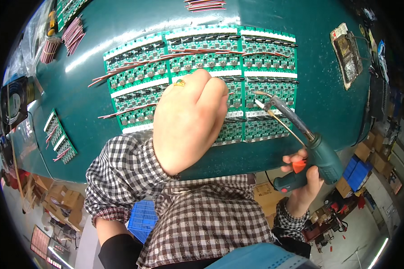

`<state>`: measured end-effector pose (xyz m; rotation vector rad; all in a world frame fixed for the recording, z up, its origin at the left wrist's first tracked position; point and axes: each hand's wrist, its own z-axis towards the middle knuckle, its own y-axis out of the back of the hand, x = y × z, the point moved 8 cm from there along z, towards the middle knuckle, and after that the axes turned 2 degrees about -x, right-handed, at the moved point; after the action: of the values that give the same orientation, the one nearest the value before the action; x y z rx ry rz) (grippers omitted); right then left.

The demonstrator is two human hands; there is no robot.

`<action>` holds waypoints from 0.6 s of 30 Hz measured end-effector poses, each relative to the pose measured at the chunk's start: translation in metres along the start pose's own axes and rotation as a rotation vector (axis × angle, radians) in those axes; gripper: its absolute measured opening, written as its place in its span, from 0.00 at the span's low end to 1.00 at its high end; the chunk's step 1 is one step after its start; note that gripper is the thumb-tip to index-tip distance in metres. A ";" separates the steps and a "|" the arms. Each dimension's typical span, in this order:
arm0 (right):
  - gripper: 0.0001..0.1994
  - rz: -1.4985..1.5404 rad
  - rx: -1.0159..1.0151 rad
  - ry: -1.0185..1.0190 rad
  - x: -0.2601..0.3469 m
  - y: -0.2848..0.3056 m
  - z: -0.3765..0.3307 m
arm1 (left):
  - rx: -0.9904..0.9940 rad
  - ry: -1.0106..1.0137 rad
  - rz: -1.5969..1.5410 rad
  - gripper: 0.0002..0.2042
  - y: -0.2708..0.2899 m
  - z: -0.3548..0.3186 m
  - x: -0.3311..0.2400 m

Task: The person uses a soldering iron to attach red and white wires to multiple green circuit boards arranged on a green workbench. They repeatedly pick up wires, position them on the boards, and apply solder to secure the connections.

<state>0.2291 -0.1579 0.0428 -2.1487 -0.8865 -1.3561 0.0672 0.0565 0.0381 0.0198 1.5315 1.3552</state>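
Observation:
My left hand, with a ring on one finger, is closed above the middle of several joined green circuit boards. Its fingertips are hidden beneath the hand, so whatever they grip cannot be made out. My right hand is wrapped around a dark green soldering gun with a red trigger. The gun's hot tip and thin brass-coloured feed tube point left over the right-hand boards. Red and black wires lie across the upper rows; shorter ones reach out at the left.
On the green table, a small board strip with wires lies left. Wire bundles sit at the far left and another at the far middle. A worn soldering stand is at right, a fan at the left edge.

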 end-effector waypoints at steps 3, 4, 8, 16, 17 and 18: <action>0.27 -0.042 -0.012 -0.004 0.001 -0.001 -0.001 | 0.012 0.006 0.000 0.07 -0.001 0.000 0.001; 0.27 -0.041 -0.014 -0.010 0.000 -0.002 -0.001 | 0.025 0.020 -0.014 0.07 -0.002 0.001 0.003; 0.26 -0.032 -0.038 -0.023 0.003 -0.007 0.002 | 0.026 0.024 -0.025 0.07 -0.003 0.004 0.003; 0.22 0.206 -0.008 -0.137 -0.007 -0.006 0.005 | -0.057 -0.009 -0.019 0.07 -0.002 0.001 0.004; 0.21 0.250 -0.001 -0.158 -0.009 -0.007 0.006 | -0.077 -0.015 -0.020 0.07 -0.001 0.000 0.004; 0.21 0.267 0.001 -0.163 -0.009 -0.007 0.006 | -0.085 -0.017 -0.020 0.07 -0.001 0.000 0.005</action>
<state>0.2250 -0.1513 0.0318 -2.3059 -0.6285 -1.0618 0.0654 0.0587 0.0341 -0.0369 1.4552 1.3991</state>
